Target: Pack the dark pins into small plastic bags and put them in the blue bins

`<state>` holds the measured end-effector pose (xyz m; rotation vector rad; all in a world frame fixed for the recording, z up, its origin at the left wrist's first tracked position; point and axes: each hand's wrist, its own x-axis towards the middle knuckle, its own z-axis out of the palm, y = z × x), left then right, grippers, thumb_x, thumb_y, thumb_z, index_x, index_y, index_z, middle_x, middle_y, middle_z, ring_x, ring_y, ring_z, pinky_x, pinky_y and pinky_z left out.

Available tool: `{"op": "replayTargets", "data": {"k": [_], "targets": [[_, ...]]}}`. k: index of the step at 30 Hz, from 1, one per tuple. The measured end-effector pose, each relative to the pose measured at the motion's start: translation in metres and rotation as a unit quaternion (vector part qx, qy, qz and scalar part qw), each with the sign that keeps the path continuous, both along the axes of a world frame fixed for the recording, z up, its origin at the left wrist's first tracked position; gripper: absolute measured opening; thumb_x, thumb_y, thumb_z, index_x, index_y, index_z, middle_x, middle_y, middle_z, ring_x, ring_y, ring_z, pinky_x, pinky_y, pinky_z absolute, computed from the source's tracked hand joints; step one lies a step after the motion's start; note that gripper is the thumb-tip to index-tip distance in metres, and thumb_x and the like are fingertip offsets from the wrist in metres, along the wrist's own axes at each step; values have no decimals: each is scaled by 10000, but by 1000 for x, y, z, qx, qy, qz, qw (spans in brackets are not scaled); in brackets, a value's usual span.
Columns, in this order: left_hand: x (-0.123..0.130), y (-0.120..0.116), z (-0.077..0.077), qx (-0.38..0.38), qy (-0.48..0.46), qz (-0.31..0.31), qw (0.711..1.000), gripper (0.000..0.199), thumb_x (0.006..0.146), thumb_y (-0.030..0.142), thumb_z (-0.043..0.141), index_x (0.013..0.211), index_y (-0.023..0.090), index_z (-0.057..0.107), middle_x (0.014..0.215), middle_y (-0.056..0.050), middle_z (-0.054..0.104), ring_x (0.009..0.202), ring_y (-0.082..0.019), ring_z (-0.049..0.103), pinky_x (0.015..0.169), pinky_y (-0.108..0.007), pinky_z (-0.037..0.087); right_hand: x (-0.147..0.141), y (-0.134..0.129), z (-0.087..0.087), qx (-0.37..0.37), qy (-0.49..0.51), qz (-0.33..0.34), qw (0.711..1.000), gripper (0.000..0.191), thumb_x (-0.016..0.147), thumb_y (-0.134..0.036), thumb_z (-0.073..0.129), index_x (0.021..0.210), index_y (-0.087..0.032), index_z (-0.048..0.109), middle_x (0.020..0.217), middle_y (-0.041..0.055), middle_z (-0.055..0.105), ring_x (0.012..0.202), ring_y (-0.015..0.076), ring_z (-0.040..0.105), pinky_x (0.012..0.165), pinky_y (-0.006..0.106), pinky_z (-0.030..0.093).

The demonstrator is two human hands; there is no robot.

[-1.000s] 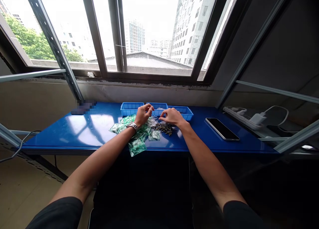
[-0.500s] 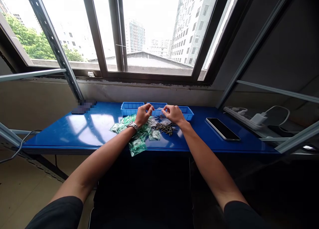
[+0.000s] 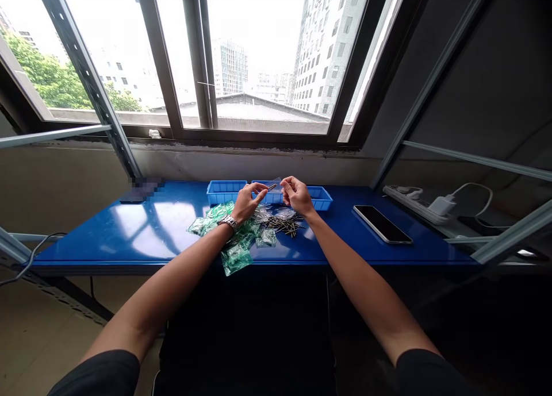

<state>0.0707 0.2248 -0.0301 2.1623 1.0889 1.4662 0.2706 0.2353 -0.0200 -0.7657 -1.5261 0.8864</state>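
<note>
Above the middle of the desk, my left hand (image 3: pixel 246 203), with a metal-banded watch on its wrist, pinches a small clear plastic bag (image 3: pixel 276 181). A thin dark-and-brass piece like a screw or pin (image 3: pixel 272 187) shows at the bag. My right hand (image 3: pixel 298 196) is closed in a pinch at the bag's right edge. Beneath the hands lies a loose pile of similar dark and brass pieces (image 3: pixel 286 225). Green printed packets (image 3: pixel 237 258) are heaped under and beside my left wrist, with a clear packet (image 3: pixel 266 238) next to them.
Blue plastic bins line the back of the blue desk, a left one (image 3: pixel 226 193), a middle one (image 3: pixel 271 197) partly hidden by my hands, and a right one (image 3: pixel 322 198). A phone (image 3: pixel 383 223) lies at the right, near a power strip (image 3: pixel 416 205). Metal shelf posts flank the desk.
The small bag with the thin piece now shows between my hands. My left fingers have spread a little, and my right hand has turned more upright. The view has shifted slightly.
</note>
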Motion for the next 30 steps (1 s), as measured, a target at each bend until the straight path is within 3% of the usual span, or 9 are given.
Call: {"op": "replayTargets", "data": {"k": [8,17,25,30], "targets": [[1,4,-4,-21,-51,-26,998,333,926,492,672,872,174,753,805,-60,738,696,-179,608,586,-273,418,-1,1,-5,-26,-13,15,999,532,832,-717,703,912,-214,548,650,-33,614,382,90,499,337,212,363],[1,7,-6,-5,-65,-12,998,237,914,393,651,836,174,696,817,-43,716,701,-161,598,596,-262,414,1,-5,-3,-10,-74,-8,997,370,848,-542,736,861,-180,659,578,-25,577,410,93,467,364,212,370],[0,6,-5,-3,-67,-1,998,243,907,418,686,862,181,716,813,-50,725,727,-175,627,600,-266,423,1,-7,-1,1,-97,-4,995,424,824,-580,750,846,-156,747,567,7,614,395,104,470,368,238,377],[-1,8,-8,-11,-79,1,997,251,891,432,710,838,186,711,714,-29,667,635,-157,568,561,-262,392,2,-2,-5,-4,-77,1,997,464,805,-597,774,892,-141,766,607,32,677,370,110,514,352,234,379]]}}
